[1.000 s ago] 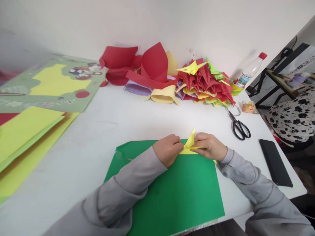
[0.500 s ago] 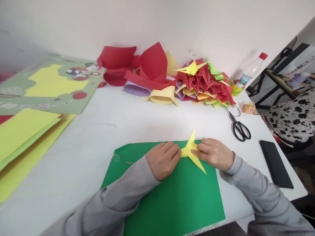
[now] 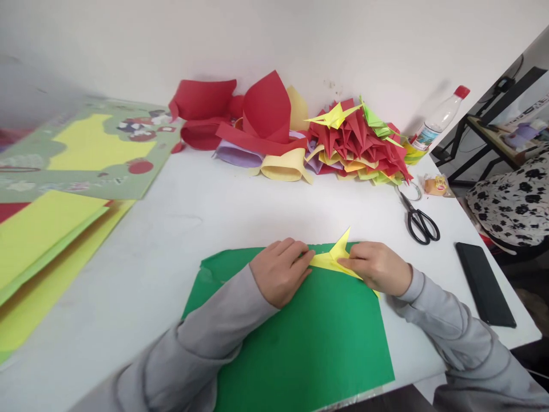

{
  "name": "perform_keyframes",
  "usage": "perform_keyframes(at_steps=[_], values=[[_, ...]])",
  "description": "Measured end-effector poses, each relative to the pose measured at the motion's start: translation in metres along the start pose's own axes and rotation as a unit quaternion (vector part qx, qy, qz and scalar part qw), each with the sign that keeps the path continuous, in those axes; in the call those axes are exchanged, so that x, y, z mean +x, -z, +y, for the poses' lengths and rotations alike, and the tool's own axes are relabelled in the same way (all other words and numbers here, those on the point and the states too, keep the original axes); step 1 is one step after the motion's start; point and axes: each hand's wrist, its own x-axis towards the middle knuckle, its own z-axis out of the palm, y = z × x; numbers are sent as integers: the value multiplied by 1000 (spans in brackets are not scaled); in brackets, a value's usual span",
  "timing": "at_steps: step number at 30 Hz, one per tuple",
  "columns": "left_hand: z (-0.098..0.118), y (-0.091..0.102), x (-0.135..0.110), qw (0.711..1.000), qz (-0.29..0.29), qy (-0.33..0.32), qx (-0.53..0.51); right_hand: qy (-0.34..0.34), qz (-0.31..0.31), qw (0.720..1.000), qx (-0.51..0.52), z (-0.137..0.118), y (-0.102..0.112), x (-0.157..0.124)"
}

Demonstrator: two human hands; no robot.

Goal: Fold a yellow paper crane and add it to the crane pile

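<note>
The yellow origami piece is at the far edge of the green sheet on the desk; the left hand grips its left end, while the right hand pinches its right side.

A white table stands against a pale wall, a black-framed wooden stand to its right.

Yel folded paper, grn sheet, gry sleeves, blk/wht floral cloth
</note>
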Motion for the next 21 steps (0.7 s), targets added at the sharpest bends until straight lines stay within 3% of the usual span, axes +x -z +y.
perform_keyframes(at_steps=[9, 21], values=[[-4, 2, 4, 1000, 8, -17, 1, -7, 19, 999, 38, 1, 0, 2], [4, 3, 11, 995, -1, -71, 63, 8, 26, 995, -93, -18, 4, 12]])
